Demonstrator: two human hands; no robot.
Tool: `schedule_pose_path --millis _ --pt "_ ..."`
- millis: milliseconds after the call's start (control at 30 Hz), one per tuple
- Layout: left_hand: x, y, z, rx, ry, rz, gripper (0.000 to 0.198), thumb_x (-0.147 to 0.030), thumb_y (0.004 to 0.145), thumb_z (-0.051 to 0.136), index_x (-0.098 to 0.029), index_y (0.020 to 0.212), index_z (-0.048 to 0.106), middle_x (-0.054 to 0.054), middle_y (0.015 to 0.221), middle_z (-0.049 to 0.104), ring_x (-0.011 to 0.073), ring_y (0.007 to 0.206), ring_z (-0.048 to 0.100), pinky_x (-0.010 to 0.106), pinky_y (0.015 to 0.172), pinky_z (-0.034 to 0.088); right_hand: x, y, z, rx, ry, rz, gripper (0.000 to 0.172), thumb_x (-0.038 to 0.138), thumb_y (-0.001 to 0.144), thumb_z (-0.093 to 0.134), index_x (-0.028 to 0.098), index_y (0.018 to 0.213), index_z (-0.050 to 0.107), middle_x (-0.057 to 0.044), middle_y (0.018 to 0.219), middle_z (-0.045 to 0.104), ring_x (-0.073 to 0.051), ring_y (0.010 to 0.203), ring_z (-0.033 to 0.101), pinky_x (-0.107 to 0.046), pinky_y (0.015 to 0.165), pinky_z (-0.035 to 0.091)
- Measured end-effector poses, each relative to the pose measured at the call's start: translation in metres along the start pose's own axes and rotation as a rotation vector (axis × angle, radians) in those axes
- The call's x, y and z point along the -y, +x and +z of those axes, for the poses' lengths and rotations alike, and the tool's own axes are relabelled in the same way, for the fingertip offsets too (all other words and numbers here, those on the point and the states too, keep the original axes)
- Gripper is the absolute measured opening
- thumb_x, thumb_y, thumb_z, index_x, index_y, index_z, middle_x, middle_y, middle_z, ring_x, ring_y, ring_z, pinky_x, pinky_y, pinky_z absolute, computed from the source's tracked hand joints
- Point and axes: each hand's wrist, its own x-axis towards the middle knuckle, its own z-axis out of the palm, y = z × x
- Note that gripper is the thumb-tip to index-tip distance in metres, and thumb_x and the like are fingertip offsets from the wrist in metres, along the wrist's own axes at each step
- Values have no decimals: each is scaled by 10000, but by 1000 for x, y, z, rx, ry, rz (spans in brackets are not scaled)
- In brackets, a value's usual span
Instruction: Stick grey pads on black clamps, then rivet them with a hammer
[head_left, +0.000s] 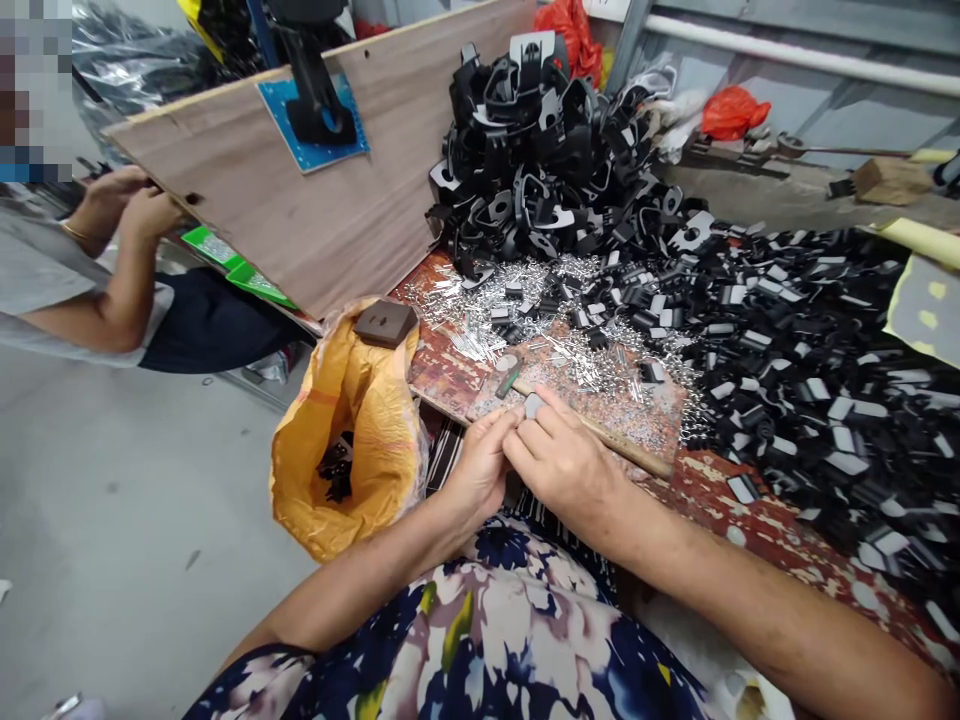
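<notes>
My left hand (484, 458) and my right hand (564, 455) meet at the edge of the workbench, their fingertips pressed together. A small grey plastic piece (532, 405) shows between the fingers of my right hand, which is closed on it. The left fingers are pinched against the right ones; what they grip is hidden. Just beyond the hands lies a hammer (510, 378), its wooden handle passing behind my right hand on a worn board (660, 405). Loose metal pins (577, 362) are scattered over and behind this board.
Black-and-grey plastic parts (810, 390) cover the bench at right. Larger black assemblies (525, 150) are heaped at the back. An open yellow sack (300, 470) with a brown block (386, 323) on its rim stands left. Beyond a wooden partition (300, 210) sits another person (90, 290).
</notes>
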Motion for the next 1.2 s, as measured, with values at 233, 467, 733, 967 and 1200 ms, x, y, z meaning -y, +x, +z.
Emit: schedule_pose_path --millis 233,467,733,967,1200 --pt "-9 -21 -20 121 73 -109 367 -388 789 848 -178 750 549 -40 721 474 87 606 438 215 543 423 3 -16 1 -63 151 76 271 87 1026 469 154 933 715 -32 736 598 -190 760 518 -459 1109 537" --pt "-31 -52 -61 135 721 203 387 -322 852 800 -230 1157 580 17 1006 631 157 866 601 253 751 498 7 -29 9 9 371 220 242 158 1059 446 161 1125 679 -35 798 627 -191 798 559 -402 959 566" --pt "-46 -11 -90 -93 882 193 295 -518 1008 509 -227 1007 563 -51 688 489 133 574 446 231 512 341 -64 -74 34 482 -76 441 233 365 1004 596 150 927 645 -139 918 659 -266 844 611 -349 699 441" --pt "-28 32 -87 -57 1073 458 361 -450 1011 463 -203 764 554 -31 702 470 151 689 446 271 669 359 -46 -83 8 519 128 576 307 268 1028 478 186 1301 590 -28 759 708 -194 562 621 -295 510 389" --pt "-27 34 -93 -106 1095 469 429 -451 1042 399 -226 677 428 -36 624 407 150 622 407 297 629 300 -21 -70 -3 105 258 488 582 185 1037 478 304 1606 431 -33 872 728 -155 621 639 -293 620 541"
